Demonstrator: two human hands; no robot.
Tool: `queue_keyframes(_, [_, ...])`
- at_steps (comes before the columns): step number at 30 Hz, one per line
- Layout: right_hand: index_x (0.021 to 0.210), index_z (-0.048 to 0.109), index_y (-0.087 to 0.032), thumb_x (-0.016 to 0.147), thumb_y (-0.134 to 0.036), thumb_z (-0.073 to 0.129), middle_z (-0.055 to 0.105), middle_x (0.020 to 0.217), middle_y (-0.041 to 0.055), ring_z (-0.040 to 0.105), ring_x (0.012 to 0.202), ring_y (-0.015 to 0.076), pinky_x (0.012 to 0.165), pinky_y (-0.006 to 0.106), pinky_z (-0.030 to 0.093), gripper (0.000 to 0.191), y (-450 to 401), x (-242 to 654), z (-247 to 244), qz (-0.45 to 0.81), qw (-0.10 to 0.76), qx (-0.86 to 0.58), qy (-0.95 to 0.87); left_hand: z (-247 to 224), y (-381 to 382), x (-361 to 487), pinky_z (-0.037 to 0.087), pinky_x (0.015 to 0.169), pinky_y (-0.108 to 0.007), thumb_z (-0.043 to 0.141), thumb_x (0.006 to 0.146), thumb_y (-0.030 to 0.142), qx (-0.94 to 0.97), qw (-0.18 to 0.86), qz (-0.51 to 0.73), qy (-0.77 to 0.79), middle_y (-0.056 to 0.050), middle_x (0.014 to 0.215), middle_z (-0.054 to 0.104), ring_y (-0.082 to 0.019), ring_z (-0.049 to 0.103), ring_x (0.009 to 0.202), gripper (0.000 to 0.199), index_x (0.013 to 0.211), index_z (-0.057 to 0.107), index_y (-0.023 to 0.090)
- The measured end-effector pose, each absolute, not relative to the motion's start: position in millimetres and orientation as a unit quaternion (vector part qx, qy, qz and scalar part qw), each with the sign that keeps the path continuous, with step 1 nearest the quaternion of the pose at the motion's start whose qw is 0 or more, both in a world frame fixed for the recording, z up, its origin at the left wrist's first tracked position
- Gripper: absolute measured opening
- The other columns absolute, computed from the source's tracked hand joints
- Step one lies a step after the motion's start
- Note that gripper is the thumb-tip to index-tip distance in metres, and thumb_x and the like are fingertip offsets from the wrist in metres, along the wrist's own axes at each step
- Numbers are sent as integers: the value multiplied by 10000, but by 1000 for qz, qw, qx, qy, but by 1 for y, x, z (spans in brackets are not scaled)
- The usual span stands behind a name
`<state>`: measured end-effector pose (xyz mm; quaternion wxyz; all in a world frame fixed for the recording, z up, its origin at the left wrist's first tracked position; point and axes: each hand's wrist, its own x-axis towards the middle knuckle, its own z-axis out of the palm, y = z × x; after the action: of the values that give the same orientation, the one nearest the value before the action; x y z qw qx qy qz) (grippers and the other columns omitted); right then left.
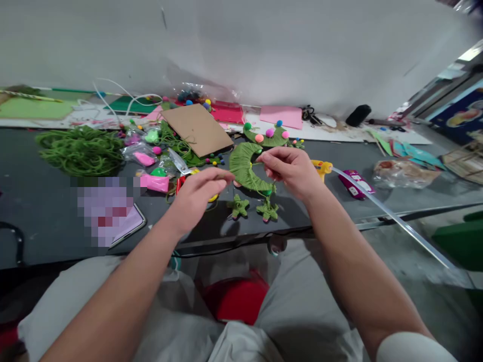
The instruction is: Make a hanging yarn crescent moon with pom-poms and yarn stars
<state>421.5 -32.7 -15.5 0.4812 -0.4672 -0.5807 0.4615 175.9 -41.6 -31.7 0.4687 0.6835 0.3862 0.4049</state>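
Note:
A crescent moon wrapped in green yarn [241, 163] is in front of me, with small green pompoms near its tips. My left hand [202, 193] has its fingers stretched out at the crescent's left edge; I cannot tell whether they touch it. My right hand [289, 168] is pinched together over the crescent's opening, and whatever is between the fingertips is too small to name. Just below hang over the table two yarn-wrapped stars, a left star [238, 206] and a right star [267, 210]. Behind the crescent is another green piece [269, 137] with colourful pompoms.
Green yarn [83, 151] lies heaped at the left, near a phone [130, 226]. Scissors [179, 162] and bags of pompoms [156, 182] sit beside a cardboard piece [198, 128]. A yellow glue gun [321, 167] with a long glue stick [392, 213] is right, by a purple packet [356, 184].

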Motion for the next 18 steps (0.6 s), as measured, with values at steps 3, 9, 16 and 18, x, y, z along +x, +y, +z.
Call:
queue_keyframes(3, [898, 736, -161, 797, -495, 779, 629, 635, -8, 512, 533, 78, 459, 204, 358, 352, -35, 423, -15, 464, 467, -440, -611, -32, -46, 178, 356, 1168, -451, 632, 857, 364, 779, 291, 418, 366, -88, 1512, 499, -297, 452, 1389, 466, 1304, 634, 232])
queue_keyframes(9, [949, 717, -133, 860, -384, 745, 702, 767, 28, 600, 650, 96, 570, 215, 460, 268, -43, 411, -8, 489, 414, -342, -687, -32, -50, 198, 543, 945, -344, 665, 884, 414, 778, 316, 399, 368, -71, 1135, 751, -225, 698, 1015, 379, 1197, 708, 203])
queue_keyframes(16, [1048, 672, -133, 888, -350, 717, 711, 815, 28, 643, 702, 105, 631, 225, 515, 273, -42, 406, -10, 493, 431, -324, -683, -42, -48, 208, 595, 789, -304, 768, 805, 398, 690, 428, 438, 384, -80, 967, 779, -210, 731, 863, 372, 1094, 731, 168])
queue_keyframes(18, [1069, 666, -139, 892, -366, 710, 730, 856, 44, 658, 725, 115, 631, 231, 523, 291, -44, 406, -10, 505, 421, -314, -685, -42, -49, 206, 598, 793, -305, 761, 812, 383, 686, 428, 440, 390, -79, 953, 781, -210, 733, 860, 319, 1043, 742, 165])
